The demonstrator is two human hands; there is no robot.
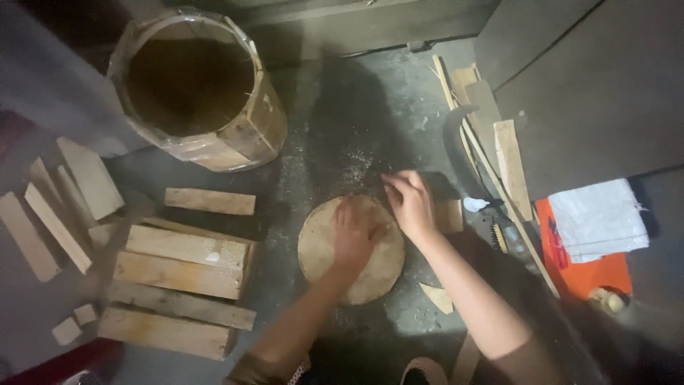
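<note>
A round wooden disc [319, 249] lies flat on the dark floor. My left hand [355, 232] rests palm down on top of it, fingers spread over its upper right part. My right hand [408, 201] sits at the disc's upper right edge, fingers bent, touching the rim; I cannot make out anything held in it. Both forearms reach in from the bottom of the view.
A wooden barrel [199, 89] wrapped in plastic film lies tilted at upper left. Several wooden staves [182, 274] are stacked to the left. A curved blade [456, 150], wood strips [511, 165], an orange sheet [588, 274] and a white cloth [600, 217] lie to the right.
</note>
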